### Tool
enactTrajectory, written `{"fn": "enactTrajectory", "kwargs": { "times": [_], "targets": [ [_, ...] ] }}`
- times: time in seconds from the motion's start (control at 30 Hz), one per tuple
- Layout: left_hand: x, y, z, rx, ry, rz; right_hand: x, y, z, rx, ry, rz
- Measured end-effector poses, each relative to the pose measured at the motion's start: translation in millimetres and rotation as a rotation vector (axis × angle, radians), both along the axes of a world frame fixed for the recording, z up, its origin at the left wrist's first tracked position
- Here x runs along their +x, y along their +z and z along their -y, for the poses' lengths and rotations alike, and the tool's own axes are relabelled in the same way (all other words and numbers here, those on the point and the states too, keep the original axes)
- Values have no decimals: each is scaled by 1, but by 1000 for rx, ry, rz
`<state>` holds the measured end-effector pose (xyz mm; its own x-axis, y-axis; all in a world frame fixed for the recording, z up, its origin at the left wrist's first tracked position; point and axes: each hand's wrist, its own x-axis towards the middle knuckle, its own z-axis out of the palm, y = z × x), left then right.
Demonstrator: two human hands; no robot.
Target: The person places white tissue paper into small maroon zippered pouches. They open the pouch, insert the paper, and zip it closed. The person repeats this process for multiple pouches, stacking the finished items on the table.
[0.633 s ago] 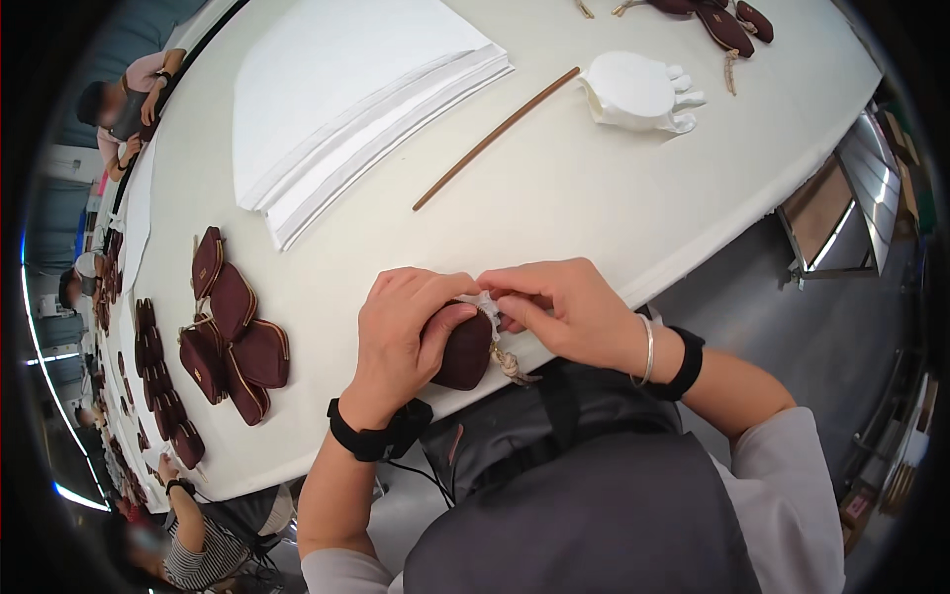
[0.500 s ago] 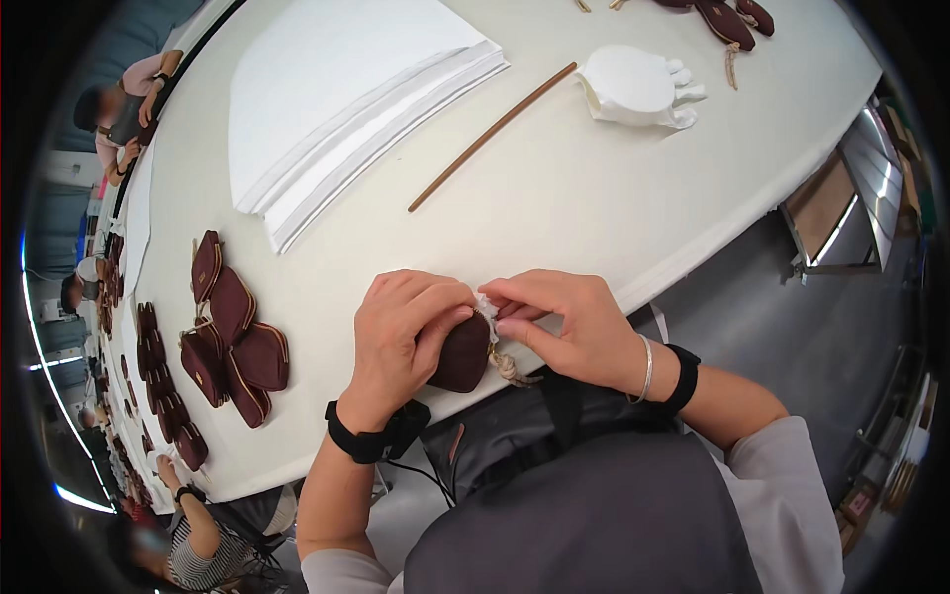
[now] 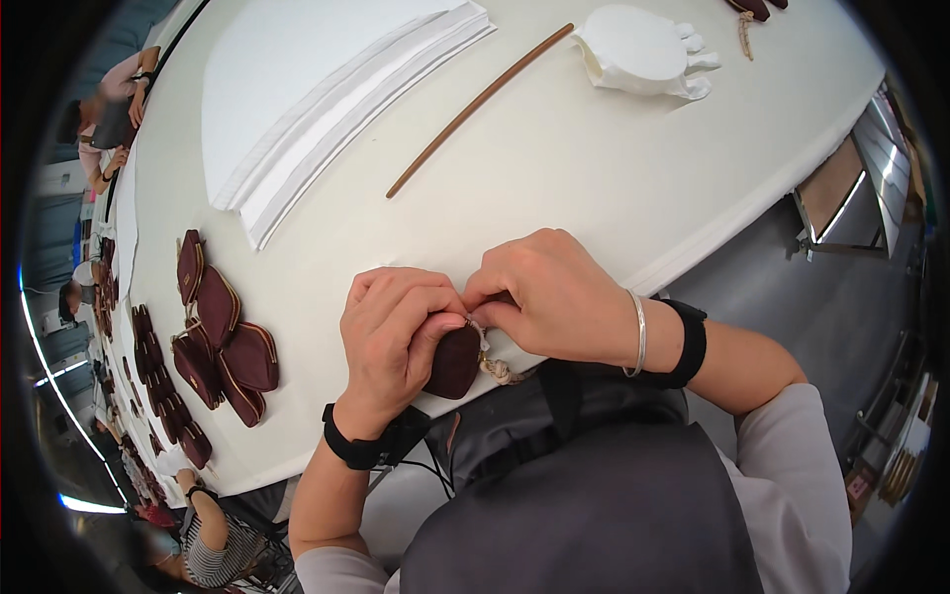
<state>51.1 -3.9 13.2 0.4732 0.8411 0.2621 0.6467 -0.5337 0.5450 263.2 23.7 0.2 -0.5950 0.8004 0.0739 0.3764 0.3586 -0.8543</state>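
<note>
A small maroon zip pouch [image 3: 454, 361] is at the table's near edge, gripped by my left hand [image 3: 393, 332] with the thumb across its front and the fingers behind. Crumpled thin white material [image 3: 482, 335] shows along the pouch's zipped edge. My right hand [image 3: 542, 297] is closed in a pinch at that edge, right beside the left fingertips. Its fingertips are partly hidden, but they appear to hold the white material. From the pouch's right side hangs a knotted beige cord [image 3: 502, 372].
Several maroon pouches [image 3: 220, 307] lie in a cluster at left, with rows of pouches [image 3: 161, 381] beyond. Stacked white sheets [image 3: 327, 109], a thin brown stick [image 3: 480, 111] and a white glove [image 3: 638, 49] lie farther back. Co-workers sit along the left side.
My right hand has turned and shifted up and left, its knuckles higher, its fingertips closer to my left hand. The pouch stays in my left hand. The whole view has shifted slightly.
</note>
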Motion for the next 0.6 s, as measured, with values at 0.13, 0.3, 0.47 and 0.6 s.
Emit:
{"fn": "enactTrajectory", "kwargs": {
  "times": [0.13,0.3,0.47,0.6],
  "targets": [
    [2,12,-3,-89,-70,-34,6,-3,13,-3,-67,-36],
    [3,7,-2,-102,-17,0,14,-12,32,118,-102,-188],
    [1,5,-2,-136,30,59,6,-18,32,141,-155,-203],
    [2,5,-3,-135,40,84,4,-14,27,71,-147,-174]
  ]
}}
